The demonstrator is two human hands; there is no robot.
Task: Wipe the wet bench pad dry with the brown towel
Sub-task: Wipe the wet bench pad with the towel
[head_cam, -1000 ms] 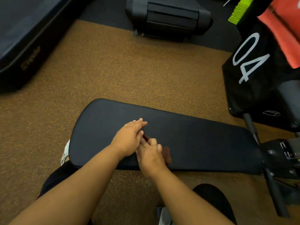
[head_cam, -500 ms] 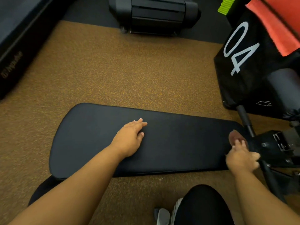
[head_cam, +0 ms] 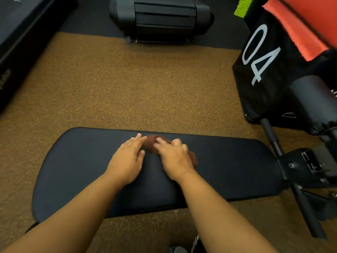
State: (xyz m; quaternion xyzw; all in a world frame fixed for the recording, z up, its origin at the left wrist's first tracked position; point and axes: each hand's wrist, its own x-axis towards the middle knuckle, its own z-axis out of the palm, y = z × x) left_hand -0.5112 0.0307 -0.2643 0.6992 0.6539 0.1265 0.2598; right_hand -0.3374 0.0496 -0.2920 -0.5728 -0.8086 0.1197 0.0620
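Observation:
The black bench pad (head_cam: pixel 228 167) lies lengthwise across the lower middle of the head view. My right hand (head_cam: pixel 174 157) presses the brown towel (head_cam: pixel 150 144) flat onto the pad near its far edge, fingers spread and blurred by motion; most of the towel is hidden under the hand. My left hand (head_cam: pixel 127 159) rests flat on the pad just left of the towel, fingers straight and almost touching it.
Brown speckled floor (head_cam: pixel 127 84) surrounds the bench. The black bench frame and post (head_cam: pixel 299 172) stand at the pad's right end. A black cover marked 04 (head_cam: pixel 259 57) with an orange panel is at the upper right, black equipment (head_cam: pixel 160 17) at the top, a dark mat (head_cam: pixel 21 28) at the left.
My right hand has swept the towel from the pad's right end back to the middle, next to my left hand. The left hand stays flat on the pad.

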